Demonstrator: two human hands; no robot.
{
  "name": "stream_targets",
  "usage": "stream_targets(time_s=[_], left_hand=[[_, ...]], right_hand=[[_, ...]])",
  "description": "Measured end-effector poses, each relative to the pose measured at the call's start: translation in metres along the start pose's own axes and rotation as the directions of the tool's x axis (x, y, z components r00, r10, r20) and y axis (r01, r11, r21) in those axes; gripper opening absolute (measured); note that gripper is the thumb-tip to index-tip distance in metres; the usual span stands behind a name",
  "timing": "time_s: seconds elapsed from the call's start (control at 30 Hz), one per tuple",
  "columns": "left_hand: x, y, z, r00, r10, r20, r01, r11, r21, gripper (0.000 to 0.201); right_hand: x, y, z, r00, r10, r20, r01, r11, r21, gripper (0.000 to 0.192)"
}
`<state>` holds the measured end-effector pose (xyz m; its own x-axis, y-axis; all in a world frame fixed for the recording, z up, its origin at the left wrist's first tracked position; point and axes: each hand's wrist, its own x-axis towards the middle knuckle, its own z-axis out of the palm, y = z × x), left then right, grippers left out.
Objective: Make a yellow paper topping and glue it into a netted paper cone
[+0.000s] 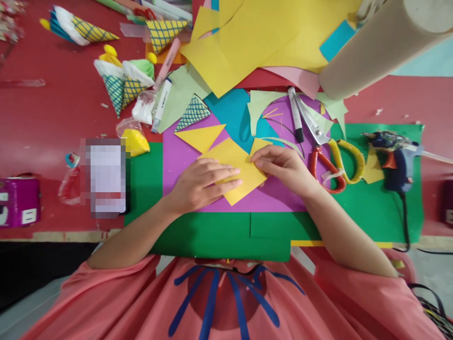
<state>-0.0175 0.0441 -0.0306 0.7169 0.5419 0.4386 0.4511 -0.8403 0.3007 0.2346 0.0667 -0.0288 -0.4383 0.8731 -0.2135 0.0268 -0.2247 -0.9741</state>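
Observation:
A yellow paper piece [244, 177] lies on a purple sheet [184, 156] over green paper [212, 236]. My left hand [200, 184] lies flat on its left part, pressing it down. My right hand [283, 167] pinches the paper's upper right edge, where a corner [259, 144] is folded up. A yellow paper triangle [201, 136] lies just above my left hand.
Red and yellow handled scissors [327, 151] and a black marker [296, 118] lie right of my right hand. A blue glue gun [392, 158] rests at far right. Paper cones [122, 82], large yellow sheets [255, 33], a cardboard tube [378, 42] and a phone [104, 177] surround the work.

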Motion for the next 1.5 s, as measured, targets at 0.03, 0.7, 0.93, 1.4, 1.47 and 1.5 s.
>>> stream_targets(time_s=[0.03, 0.7, 0.93, 1.4, 1.47, 1.5], left_hand=[[0.001, 0.000, -0.001, 1.000, 0.016, 0.022, -0.016, 1.000, -0.016, 0.030], [0.011, 0.010, 0.013, 0.978, -0.164, 0.129, 0.176, 0.980, -0.093, 0.021], [0.012, 0.006, 0.022, 0.950, -0.295, 0.101, 0.296, 0.955, 0.006, 0.023], [0.017, 0.000, 0.023, 0.914, -0.399, 0.067, 0.387, 0.911, 0.141, 0.026], [0.018, 0.000, 0.022, 0.907, -0.412, 0.084, 0.398, 0.907, 0.140, 0.027], [0.018, 0.000, 0.022, 0.904, -0.417, 0.089, 0.404, 0.904, 0.139, 0.027]], right_hand=[[0.000, 0.000, -0.001, 0.999, -0.045, -0.023, 0.042, 0.994, -0.098, 0.015], [-0.057, 0.018, 0.017, 0.746, -0.599, 0.291, 0.543, 0.294, -0.787, 0.024], [-0.058, 0.018, 0.029, 0.788, -0.513, 0.342, 0.499, 0.204, -0.842, 0.028], [-0.058, 0.018, 0.035, 0.851, -0.436, 0.291, 0.374, 0.115, -0.921, 0.034], [-0.060, 0.019, 0.037, 0.852, -0.444, 0.278, 0.357, 0.102, -0.929, 0.033], [-0.061, 0.020, 0.039, 0.853, -0.445, 0.271, 0.347, 0.098, -0.933, 0.034]])
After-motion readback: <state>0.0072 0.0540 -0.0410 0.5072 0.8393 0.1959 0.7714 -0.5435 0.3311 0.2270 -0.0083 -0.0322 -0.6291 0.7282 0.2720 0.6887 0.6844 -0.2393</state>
